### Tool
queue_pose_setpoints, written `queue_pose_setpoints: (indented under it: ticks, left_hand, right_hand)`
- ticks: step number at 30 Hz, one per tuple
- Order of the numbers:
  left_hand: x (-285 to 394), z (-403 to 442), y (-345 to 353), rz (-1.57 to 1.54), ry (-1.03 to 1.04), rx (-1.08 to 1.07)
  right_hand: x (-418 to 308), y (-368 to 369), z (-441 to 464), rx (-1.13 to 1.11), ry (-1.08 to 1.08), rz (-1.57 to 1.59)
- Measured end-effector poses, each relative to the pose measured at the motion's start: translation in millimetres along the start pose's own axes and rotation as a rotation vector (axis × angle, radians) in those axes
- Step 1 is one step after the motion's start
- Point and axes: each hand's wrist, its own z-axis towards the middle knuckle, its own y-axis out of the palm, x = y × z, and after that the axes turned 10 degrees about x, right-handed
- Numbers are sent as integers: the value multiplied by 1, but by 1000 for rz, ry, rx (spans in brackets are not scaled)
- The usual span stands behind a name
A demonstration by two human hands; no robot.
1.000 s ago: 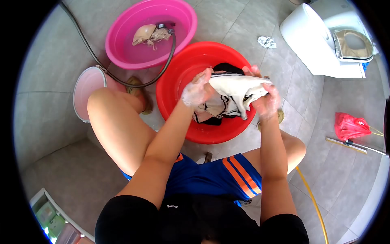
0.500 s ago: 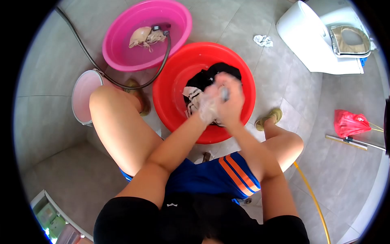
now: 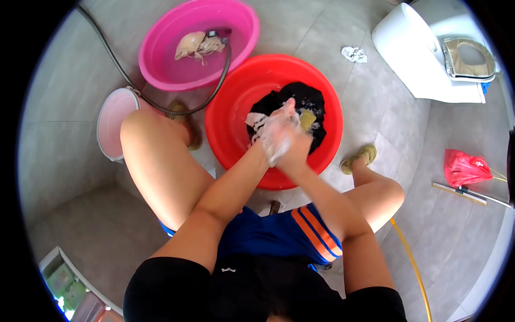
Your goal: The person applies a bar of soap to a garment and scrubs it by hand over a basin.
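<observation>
My left hand, coated in white suds, is over the red basin. Close against it, my right hand overlaps its side. Both are smeared by motion, so whether anything is between the fingers is hidden. Wet black clothing with foam on it lies in the basin below them. A pale striped cloth shows just left of my left hand. Beyond my right hand, a yellowish-green block, which looks like a bar of soap, rests on the black clothing.
A pink basin holds water, beige cloths and the end of a grey shower hose. At left stands a pale pink bucket. Crumpled white paper, a red bag and a squeegee lie right, near a white toilet.
My right hand has moved down and left, closer against my left hand. The yellowish-green block now shows on the black clothing. The whole view has shifted slightly.
</observation>
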Motion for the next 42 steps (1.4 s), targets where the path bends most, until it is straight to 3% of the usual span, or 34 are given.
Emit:
queue_pose_setpoints:
  ticks: [1,2,3,4,5,7,8,10,12,13,14,15,16,18,21,22,23,26,30,32,33,34,36,39,42]
  left_hand:
    - [0,-3,-9,-42,-101,-172]
    - [1,-9,4,35,-28,-34]
    - [-1,-20,28,107,42,107]
    - [-4,-26,41,178,107,250]
    - [-1,-22,34,100,88,108]
    - [-7,-16,25,145,139,197]
    - [-6,-17,28,169,167,244]
    - [8,13,-22,29,56,-85]
    - [13,4,-18,-99,20,-135]
    - [7,-2,-15,-149,39,-24]
    - [4,-9,-4,-198,57,86]
    - [2,10,-14,-293,-80,-42]
    - [-4,21,-27,-157,-26,95]
    - [9,-27,55,118,77,364]
    - [14,-23,52,309,125,232]
    - [15,-23,53,404,170,179]
    - [14,-22,48,649,361,121]
    - [22,-22,37,1529,680,25]
    - [41,-23,43,1609,411,200]
    - [44,-31,46,1342,501,188]
    - [45,-32,47,995,459,163]
    - [45,-35,49,652,410,136]
    - [56,-45,50,376,316,4]
    - [59,-44,34,-58,257,0]
    - [59,-34,25,-47,312,3]
  right_hand:
    - [8,0,1,-9,170,-6]
    - [16,0,16,26,322,53]
    - [31,2,17,87,249,82]
    - [28,0,18,86,310,112]
    - [24,-1,22,90,368,143]
    - [27,-1,21,62,537,182]
    - [23,0,20,46,431,150]
    - [5,3,8,11,220,84]
    - [-17,-1,-11,-168,-4,72]
    - [-12,4,-13,-112,-137,117]
    - [-7,6,-7,-81,-29,90]
    - [0,5,3,-47,80,62]
    - [9,4,14,-12,187,35]
    - [38,4,21,73,245,39]
    - [56,-3,42,78,609,101]
    - [60,-4,45,83,638,167]
    - [64,-4,46,85,668,233]
    - [70,-10,44,-22,768,429]
    - [64,-21,49,-151,742,571]
    - [59,-32,48,-296,645,611]
    - [66,-34,46,-492,613,613]
    - [62,-34,38,-638,698,531]
    - [78,-25,13,-794,752,585]
    - [119,-14,-9,-577,962,465]
    - [65,-25,20,-403,1025,868]
